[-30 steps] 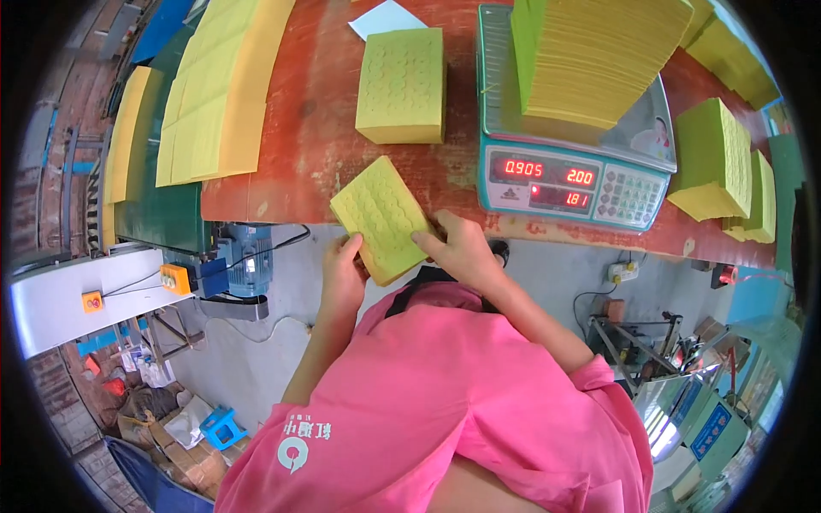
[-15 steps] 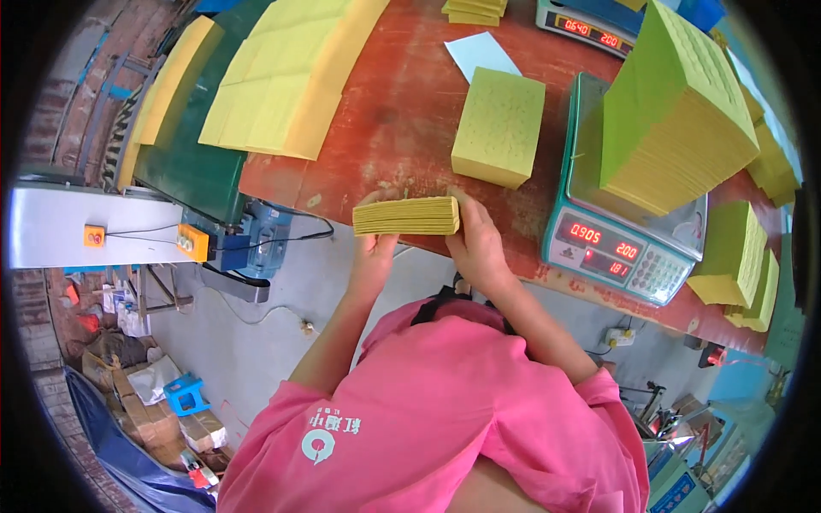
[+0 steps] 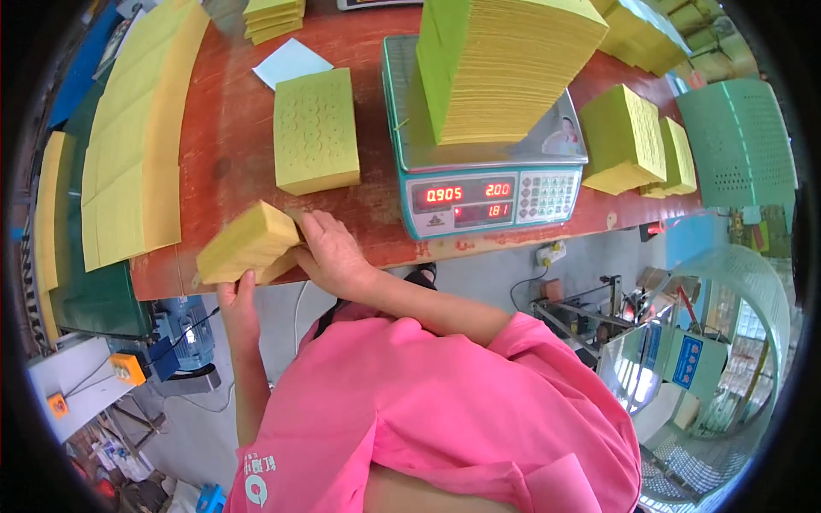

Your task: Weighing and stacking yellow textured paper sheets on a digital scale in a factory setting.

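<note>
Between my hands, at the near edge of the red table, is a stack of yellow paper point(image 3: 250, 243), tilted. My left hand point(image 3: 239, 299) grips its lower near side, the thumb pressed on it. At its right end my right hand point(image 3: 332, 252) is closed round the edge, some fingers hidden behind the paper. A block of yellow-green paper with embossed rings point(image 3: 315, 128) lies just beyond. To the right stands a digital scale point(image 3: 487, 202) with lit red figures, and a tall stack of yellow paper point(image 3: 513, 73) stands on its pan.
Long rows of yellow paper point(image 3: 141, 128) lie on the left. A white sheet point(image 3: 291, 62) and a small paper pile point(image 3: 274, 17) are at the back. More paper blocks point(image 3: 623, 141) stand right of the scale, near a green perforated panel point(image 3: 737, 144). The red table's point(image 3: 227, 111) front edge is close to me.
The view has swung to the right, so the table things appear farther left. In my hands the paper stack has turned from level, edge-on, to tilted, showing a broad face.
</note>
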Motion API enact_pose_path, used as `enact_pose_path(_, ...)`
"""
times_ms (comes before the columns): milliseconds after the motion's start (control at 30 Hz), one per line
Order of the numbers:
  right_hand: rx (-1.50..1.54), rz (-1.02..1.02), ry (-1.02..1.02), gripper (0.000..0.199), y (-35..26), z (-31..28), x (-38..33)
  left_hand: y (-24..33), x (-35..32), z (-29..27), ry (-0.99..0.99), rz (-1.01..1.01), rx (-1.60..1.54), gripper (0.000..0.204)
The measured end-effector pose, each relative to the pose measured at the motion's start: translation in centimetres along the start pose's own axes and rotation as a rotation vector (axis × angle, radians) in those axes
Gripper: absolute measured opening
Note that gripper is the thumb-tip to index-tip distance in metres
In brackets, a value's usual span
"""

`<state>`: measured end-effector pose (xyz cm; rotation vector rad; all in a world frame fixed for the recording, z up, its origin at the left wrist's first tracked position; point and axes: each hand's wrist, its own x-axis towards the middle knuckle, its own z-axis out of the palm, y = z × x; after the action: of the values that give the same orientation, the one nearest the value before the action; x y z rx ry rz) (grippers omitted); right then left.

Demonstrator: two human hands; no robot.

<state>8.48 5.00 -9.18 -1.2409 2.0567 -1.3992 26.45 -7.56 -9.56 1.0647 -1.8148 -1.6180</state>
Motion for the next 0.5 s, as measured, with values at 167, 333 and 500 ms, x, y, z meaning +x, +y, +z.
enact_pose_path(167,0.163,-0.020,-0.054,0.047,-0.7,-1.0,0.5,0.2,-0.3,0.0,0.056,-0.164,-0.375,0.036)
enact_pose_path(333,0.205,0.195,-0.116,0.051,0.4,-0.5,0.9,-0.3,0.2,0.0,-0.072,-0.372,-0.482,0.040)
enact_pose_path(500,0.214,0.108,-0.038,0.051,2.1,0.1,0.0,-0.6,2.0,1.0,0.004,-0.297,-0.336,0.038)
